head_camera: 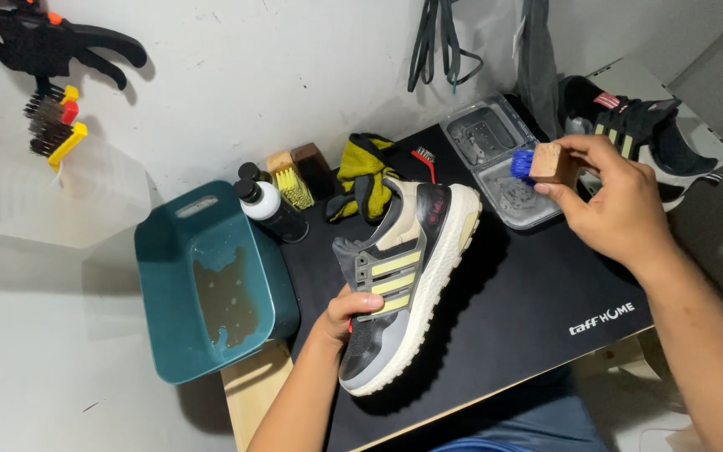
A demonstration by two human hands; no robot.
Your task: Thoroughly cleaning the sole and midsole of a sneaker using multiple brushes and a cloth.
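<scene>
The left hand [346, 311] gripped a grey-and-black running shoe with pale yellow stripes and a thick cream sole [402, 276], fingers wrapped over its side. The shoe lay tilted on its side at the centre of the black mat [537, 293] covering the desk. The right hand [614, 199], at two o'clock from the shoe, pinched a small wooden-backed brush with blue bristles [544, 162] above a clear plastic tray [495, 155]. A teal plastic basin holding shallow water [211, 285] sat at nine o'clock. A black bottle with a white cap [268, 209] stood at eleven o'clock, just beside the basin. A matching second shoe [638, 125] rested beyond the right hand.
</scene>
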